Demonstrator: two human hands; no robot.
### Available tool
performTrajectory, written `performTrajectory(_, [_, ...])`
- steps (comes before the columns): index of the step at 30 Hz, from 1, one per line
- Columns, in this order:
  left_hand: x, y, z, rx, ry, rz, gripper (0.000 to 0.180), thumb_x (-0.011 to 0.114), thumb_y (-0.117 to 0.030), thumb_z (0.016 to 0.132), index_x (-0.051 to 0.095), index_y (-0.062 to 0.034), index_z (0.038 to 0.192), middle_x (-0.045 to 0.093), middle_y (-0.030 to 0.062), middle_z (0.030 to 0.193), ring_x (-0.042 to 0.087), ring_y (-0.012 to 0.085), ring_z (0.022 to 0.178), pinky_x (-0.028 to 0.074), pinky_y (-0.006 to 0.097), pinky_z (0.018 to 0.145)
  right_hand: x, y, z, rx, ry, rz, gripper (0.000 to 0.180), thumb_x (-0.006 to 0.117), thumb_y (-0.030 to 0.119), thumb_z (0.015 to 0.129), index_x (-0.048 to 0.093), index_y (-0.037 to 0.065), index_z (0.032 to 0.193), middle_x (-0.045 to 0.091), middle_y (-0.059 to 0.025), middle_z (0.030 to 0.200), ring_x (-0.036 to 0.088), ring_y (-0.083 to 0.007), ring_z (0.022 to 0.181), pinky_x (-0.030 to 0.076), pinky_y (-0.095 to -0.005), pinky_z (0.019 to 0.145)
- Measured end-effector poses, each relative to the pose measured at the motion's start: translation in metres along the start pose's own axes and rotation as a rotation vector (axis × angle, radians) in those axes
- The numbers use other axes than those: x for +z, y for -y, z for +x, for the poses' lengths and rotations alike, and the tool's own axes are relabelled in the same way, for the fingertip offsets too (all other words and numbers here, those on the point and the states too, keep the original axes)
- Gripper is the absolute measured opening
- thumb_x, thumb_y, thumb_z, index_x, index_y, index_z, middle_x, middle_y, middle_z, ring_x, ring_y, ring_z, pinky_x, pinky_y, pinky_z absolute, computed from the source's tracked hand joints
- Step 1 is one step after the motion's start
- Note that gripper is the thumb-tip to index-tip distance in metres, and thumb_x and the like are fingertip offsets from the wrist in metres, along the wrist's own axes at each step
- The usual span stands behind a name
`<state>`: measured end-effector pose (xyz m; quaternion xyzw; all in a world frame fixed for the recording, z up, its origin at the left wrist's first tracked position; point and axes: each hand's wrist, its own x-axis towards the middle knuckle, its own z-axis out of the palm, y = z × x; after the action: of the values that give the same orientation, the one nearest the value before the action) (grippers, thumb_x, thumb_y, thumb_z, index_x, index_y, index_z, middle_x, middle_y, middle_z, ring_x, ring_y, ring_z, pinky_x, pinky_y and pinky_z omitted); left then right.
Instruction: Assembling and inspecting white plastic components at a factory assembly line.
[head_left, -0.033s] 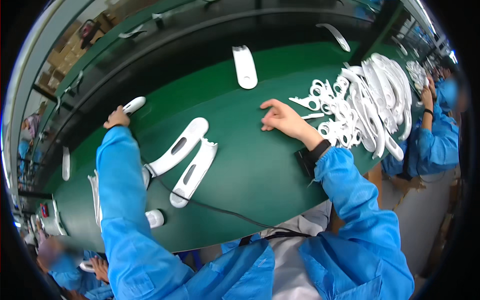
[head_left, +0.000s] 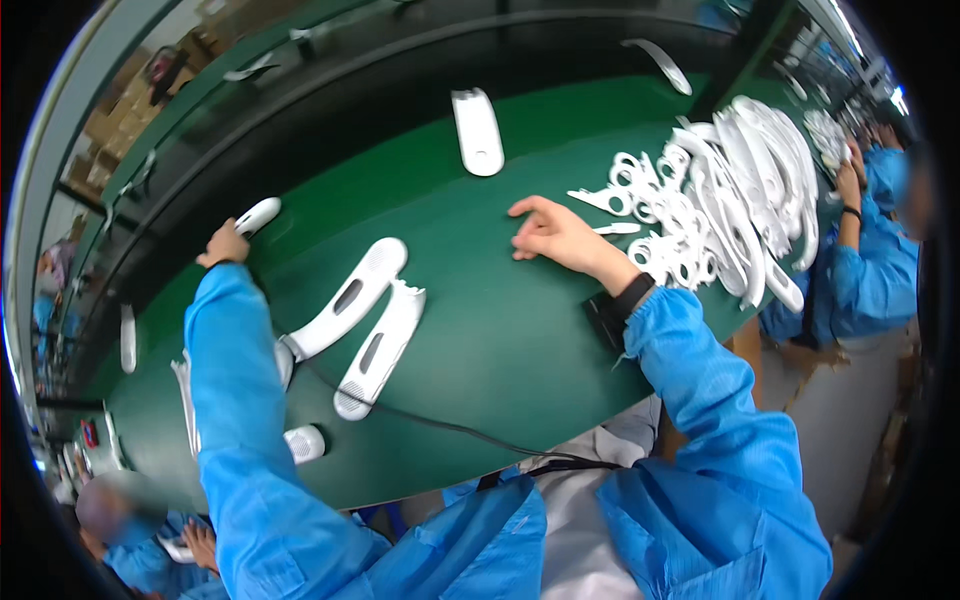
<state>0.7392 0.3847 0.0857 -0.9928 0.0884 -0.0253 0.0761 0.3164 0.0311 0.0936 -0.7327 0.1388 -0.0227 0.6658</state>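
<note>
At the far left of the green table (head_left: pixel 480 370), my left hand (head_left: pixel 226 243) is closed around the near end of a smooth white plastic casing (head_left: pixel 260 215). The fingertips there are partly hidden. My right hand (head_left: pixel 553 234) hovers over the middle of the table, fingers apart and loosely bent, holding nothing. Between my arms lie two curved white shells with dark slots: a longer one (head_left: pixel 375 275) and one with a jagged end (head_left: pixel 400 320). A white shell piece (head_left: pixel 478 135) lies farther back.
White ring-shaped parts (head_left: pixel 690 225) and a heap of long curved white shells (head_left: pixel 765 170) crowd the right. A black cable (head_left: pixel 450 428) crosses the near table. A small rounded white part (head_left: pixel 304 443) sits beside my left sleeve. Co-workers in blue sit at both sides.
The view has shifted slightly. Both hands and the white parts keep about the same places relative to one another.
</note>
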Motion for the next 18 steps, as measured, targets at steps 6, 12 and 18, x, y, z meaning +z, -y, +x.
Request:
performTrajectory(6, [-0.065, -0.047, -0.018, 0.665, -0.22, -0.31, 0.035, 0.06, -0.005, 0.071, 0.063, -0.0039, 0.106, 0.061, 0.0168, 0.105, 0.056, 0.0375, 0.102, 0.046, 0.045, 0.087, -0.001, -0.002, 0.001, -0.009, -0.023, -0.024, 0.03, 0.063, 0.011, 0.083, 0.054, -0.003, 0.108, 0.064, -0.0087, 0.081, 0.066, -0.0171, 0.078, 0.051, -0.0282, 0.068])
performTrajectory(12, [-0.182, -0.176, -0.215, 1.121, -0.342, -0.386, 0.019, 0.062, -0.011, 0.069, 0.05, -0.0011, 0.079, 0.05, 0.0166, 0.084, 0.054, 0.0382, 0.073, 0.045, 0.044, 0.062, -0.027, 0.046, -0.049, -0.031, -0.242, -0.704, 0.023, 0.064, 0.015, 0.079, 0.062, 0.003, 0.098, 0.065, -0.0131, 0.086, 0.064, -0.0251, 0.083, 0.05, -0.0352, 0.071])
performTrajectory(18, [-0.139, -0.198, -0.352, 1.345, -0.106, -0.307, 0.03, 0.071, -0.029, 0.073, 0.058, -0.0042, 0.085, 0.051, 0.0139, 0.088, 0.055, 0.0302, 0.077, 0.043, 0.041, 0.065, -0.074, 0.005, -0.077, 0.11, -0.482, -1.075, 0.023, 0.069, 0.016, 0.075, 0.063, 0.004, 0.094, 0.061, -0.0153, 0.094, 0.059, -0.0324, 0.096, 0.048, -0.0396, 0.081])
